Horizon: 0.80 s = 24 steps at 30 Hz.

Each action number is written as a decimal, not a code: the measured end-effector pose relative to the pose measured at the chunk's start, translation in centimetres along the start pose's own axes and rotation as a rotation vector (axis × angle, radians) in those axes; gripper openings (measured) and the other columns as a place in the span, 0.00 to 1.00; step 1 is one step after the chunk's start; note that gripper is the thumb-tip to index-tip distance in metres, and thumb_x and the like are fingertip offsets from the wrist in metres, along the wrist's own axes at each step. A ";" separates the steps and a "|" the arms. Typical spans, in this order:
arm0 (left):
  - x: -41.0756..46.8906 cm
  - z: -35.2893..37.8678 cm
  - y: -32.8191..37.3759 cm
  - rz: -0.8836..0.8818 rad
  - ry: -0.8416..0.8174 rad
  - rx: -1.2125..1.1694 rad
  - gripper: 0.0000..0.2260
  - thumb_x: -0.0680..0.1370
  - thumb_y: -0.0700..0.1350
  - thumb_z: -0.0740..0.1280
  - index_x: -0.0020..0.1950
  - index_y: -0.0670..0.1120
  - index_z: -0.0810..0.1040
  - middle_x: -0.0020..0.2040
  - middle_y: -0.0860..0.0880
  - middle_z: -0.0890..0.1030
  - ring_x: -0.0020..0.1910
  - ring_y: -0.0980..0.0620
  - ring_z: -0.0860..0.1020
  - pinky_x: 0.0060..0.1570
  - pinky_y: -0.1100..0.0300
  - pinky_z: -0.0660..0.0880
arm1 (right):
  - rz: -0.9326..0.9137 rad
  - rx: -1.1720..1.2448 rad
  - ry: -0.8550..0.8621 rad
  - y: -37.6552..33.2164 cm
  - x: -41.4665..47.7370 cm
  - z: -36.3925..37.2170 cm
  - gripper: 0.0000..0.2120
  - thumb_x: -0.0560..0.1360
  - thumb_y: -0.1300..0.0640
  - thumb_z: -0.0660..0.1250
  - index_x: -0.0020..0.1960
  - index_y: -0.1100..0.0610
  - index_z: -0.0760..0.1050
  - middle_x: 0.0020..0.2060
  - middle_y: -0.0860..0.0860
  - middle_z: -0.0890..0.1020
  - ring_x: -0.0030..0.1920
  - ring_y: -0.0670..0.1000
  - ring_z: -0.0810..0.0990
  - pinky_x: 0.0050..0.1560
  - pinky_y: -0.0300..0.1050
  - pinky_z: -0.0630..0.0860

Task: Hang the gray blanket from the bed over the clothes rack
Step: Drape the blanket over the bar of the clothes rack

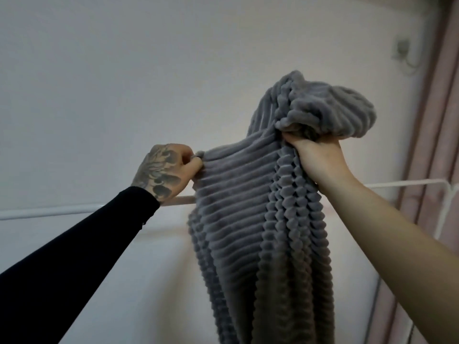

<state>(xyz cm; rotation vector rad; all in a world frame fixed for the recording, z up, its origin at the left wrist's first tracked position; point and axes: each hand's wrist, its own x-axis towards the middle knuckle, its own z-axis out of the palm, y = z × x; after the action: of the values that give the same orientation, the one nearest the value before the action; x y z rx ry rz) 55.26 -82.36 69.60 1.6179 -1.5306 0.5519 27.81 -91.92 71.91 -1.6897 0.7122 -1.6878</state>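
Observation:
The gray blanket (243, 207) is ribbed and plush, held up in front of the white wall, with most of it hanging down past the bottom of the view. My left hand (166, 170) pinches its upper left edge just above the white top bar of the clothes rack (49, 212). My right hand (315, 157) grips a bunched fold higher up, and a lump of blanket flops over that hand. The blanket hides the middle of the bar. Whether the cloth rests on the bar cannot be made out.
The rack's bar continues on the right (402, 184) and bends down into a white upright (444, 209). A pink curtain (437, 120) hangs along the right edge. A wall fitting with a cord (403, 49) sits high on the right.

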 end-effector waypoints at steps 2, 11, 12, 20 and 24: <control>2.1 0.0 0.1 -0.098 0.069 -0.201 0.13 0.80 0.51 0.63 0.40 0.45 0.78 0.31 0.47 0.84 0.28 0.48 0.83 0.32 0.55 0.80 | -0.012 0.005 0.016 0.4 1.8 0.1 0.17 0.70 0.40 0.80 0.55 0.43 0.80 0.45 0.34 0.87 0.47 0.33 0.85 0.51 0.34 0.81; 10.1 2.7 2.4 -0.103 0.374 -0.877 0.07 0.85 0.47 0.60 0.49 0.50 0.68 0.52 0.44 0.81 0.52 0.44 0.86 0.54 0.49 0.84 | -0.218 -0.070 0.210 1.1 9.9 2.9 0.12 0.79 0.45 0.69 0.44 0.41 0.65 0.40 0.41 0.75 0.36 0.33 0.77 0.33 0.25 0.71; 11.3 2.9 2.1 -0.022 0.427 -0.726 0.06 0.85 0.50 0.60 0.50 0.51 0.68 0.51 0.49 0.81 0.51 0.52 0.85 0.55 0.54 0.82 | -0.256 -0.074 0.231 0.8 11.2 3.2 0.12 0.79 0.45 0.68 0.44 0.41 0.65 0.40 0.41 0.74 0.36 0.31 0.76 0.34 0.24 0.71; 16.6 6.3 -1.7 -0.270 -0.546 0.180 0.25 0.81 0.59 0.67 0.75 0.49 0.72 0.69 0.46 0.79 0.65 0.46 0.80 0.65 0.50 0.77 | -0.046 -1.047 -0.897 6.8 21.1 7.0 0.27 0.78 0.48 0.75 0.73 0.56 0.73 0.69 0.59 0.79 0.64 0.61 0.81 0.66 0.52 0.78; 11.6 6.9 -4.5 -0.440 -0.824 0.189 0.23 0.81 0.66 0.63 0.67 0.53 0.78 0.62 0.54 0.83 0.52 0.55 0.86 0.54 0.54 0.83 | 0.084 -0.951 -1.059 11.7 20.5 4.5 0.39 0.75 0.37 0.74 0.81 0.48 0.64 0.72 0.50 0.76 0.54 0.51 0.87 0.59 0.50 0.82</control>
<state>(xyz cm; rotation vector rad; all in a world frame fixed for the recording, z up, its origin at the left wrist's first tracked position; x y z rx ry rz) 59.96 -95.17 73.60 2.4197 -1.6061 -0.2695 33.59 -114.75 76.57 -2.7122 1.0383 -0.1258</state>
